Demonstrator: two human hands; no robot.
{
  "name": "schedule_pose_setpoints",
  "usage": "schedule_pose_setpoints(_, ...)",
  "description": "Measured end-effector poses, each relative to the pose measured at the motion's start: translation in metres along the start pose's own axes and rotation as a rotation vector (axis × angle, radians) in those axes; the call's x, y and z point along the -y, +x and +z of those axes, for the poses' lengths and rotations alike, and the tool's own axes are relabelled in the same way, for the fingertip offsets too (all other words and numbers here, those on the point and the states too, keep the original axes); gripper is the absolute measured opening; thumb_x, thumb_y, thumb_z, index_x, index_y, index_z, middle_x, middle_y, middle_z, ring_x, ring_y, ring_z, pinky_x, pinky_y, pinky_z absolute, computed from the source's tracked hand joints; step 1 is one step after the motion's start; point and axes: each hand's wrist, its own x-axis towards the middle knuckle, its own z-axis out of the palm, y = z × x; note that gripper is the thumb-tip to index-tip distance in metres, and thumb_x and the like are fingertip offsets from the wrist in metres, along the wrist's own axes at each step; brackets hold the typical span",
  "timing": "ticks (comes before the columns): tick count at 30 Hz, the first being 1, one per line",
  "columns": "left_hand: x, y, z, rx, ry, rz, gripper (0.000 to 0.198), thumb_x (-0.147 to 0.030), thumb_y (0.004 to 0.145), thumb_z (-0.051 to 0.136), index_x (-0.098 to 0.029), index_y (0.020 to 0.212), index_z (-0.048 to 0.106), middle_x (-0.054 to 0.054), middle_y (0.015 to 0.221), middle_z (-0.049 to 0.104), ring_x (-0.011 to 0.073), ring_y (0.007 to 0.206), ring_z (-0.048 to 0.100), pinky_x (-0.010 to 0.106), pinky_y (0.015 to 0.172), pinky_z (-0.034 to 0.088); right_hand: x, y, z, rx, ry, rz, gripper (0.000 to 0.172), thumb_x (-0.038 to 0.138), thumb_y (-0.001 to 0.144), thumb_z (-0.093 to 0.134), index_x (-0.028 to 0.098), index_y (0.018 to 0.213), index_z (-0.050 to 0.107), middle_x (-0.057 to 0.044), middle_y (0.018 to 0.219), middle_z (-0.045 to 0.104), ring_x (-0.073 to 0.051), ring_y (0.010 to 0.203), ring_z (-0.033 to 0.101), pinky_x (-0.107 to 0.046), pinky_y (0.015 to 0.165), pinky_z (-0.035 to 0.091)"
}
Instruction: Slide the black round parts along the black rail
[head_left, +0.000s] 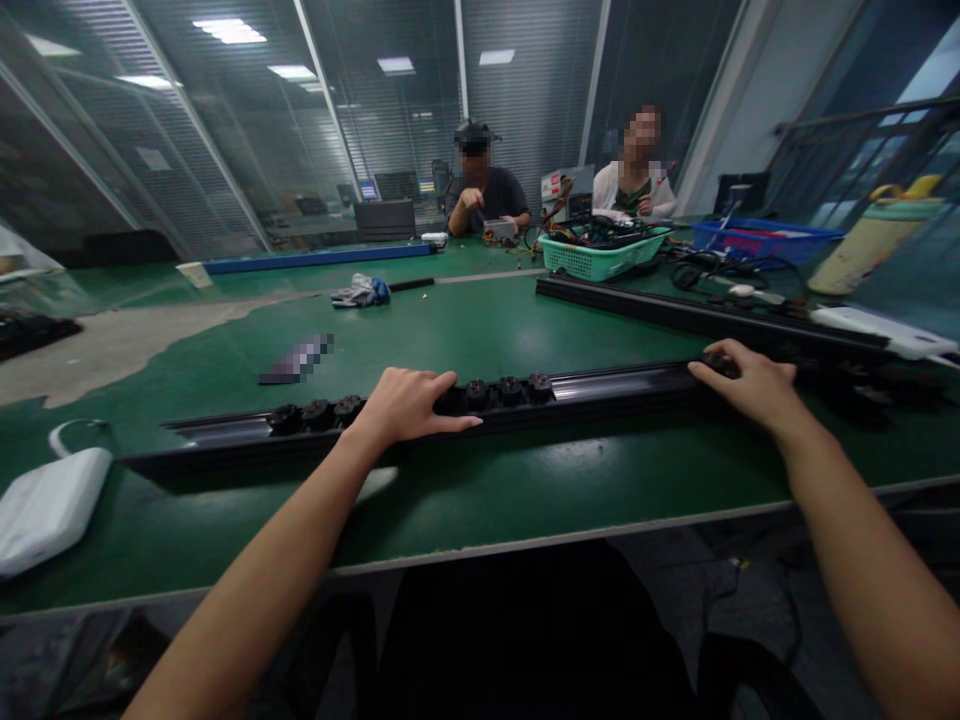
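A long black channel-shaped rail (622, 388) lies across the green table in front of me. Several round black socket modules (510, 391) sit in its channel, in groups on either side of my left hand. My left hand (401, 405) grips the rail near its middle, thumb along the near wall and fingers over the far side, hiding part of the row. At the rail's right end, my right hand (750, 385) has thumb and fingers closed around a small black socket module (721, 366), partly covered by the fingers.
Behind the rail lies a second black rail (675, 312), with a white power strip (889, 332) at right. Farther back are a green basket (581, 260) of cables, a blue basket (772, 245) and a bottle (870, 245). A white box (56, 505) is at left. Two people sit opposite.
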Motion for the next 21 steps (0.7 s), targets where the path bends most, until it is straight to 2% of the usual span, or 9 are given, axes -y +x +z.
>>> schedule_pose_setpoints(5, 0.0012, -0.0001, 0.0017, 0.001, 0.015, 0.011, 0.076, -0.085, 0.078, 0.028, -0.021, 0.098, 0.064, 0.01, 0.083, 0.072, 0.023, 0.069, 0.064, 0.029, 0.054, 0.022, 0.0015, -0.0005, -0.0009, 0.006, 0.049, 0.031, 0.046, 0.064, 0.072, 0.049, 0.028, 0.098, 0.059, -0.005, 0.095, 0.068, -0.028, 0.094, 0.06, -0.045, 0.09, 0.028)
schedule_pose_setpoints(13, 0.0006, 0.0, 0.0005, 0.001, 0.024, 0.008, 0.075, -0.085, 0.077, 0.028, -0.021, 0.094, 0.063, 0.01, 0.083, 0.072, 0.0231, 0.069, 0.064, 0.029, 0.054, 0.022, -0.0024, 0.0012, 0.0043, -0.053, -0.065, 0.038, 0.044, 0.064, 0.075, 0.044, 0.027, 0.095, 0.058, -0.008, 0.091, 0.066, -0.029, 0.092, 0.057, -0.047, 0.09, 0.026)
schedule_pose_setpoints(18, -0.0004, 0.0, -0.0009, -0.001, 0.024, 0.004, 0.073, -0.084, 0.077, 0.029, -0.021, 0.091, 0.062, 0.009, 0.082, 0.072, 0.022, 0.069, 0.064, 0.029, 0.054, 0.022, -0.0045, 0.0021, 0.0076, -0.075, -0.162, 0.125, 0.049, 0.064, 0.075, 0.039, 0.025, 0.099, 0.058, -0.012, 0.087, 0.062, -0.031, 0.095, 0.053, -0.046, 0.087, 0.028)
schedule_pose_setpoints(21, -0.0005, -0.0001, -0.0007, -0.005, 0.027, 0.008, 0.073, -0.085, 0.078, 0.029, -0.021, 0.091, 0.062, 0.009, 0.082, 0.072, 0.022, 0.069, 0.064, 0.029, 0.054, 0.022, -0.0054, 0.003, 0.0081, -0.076, -0.163, 0.131, 0.048, 0.064, 0.075, 0.04, 0.026, 0.099, 0.058, -0.011, 0.085, 0.061, -0.031, 0.096, 0.052, -0.045, 0.087, 0.028)
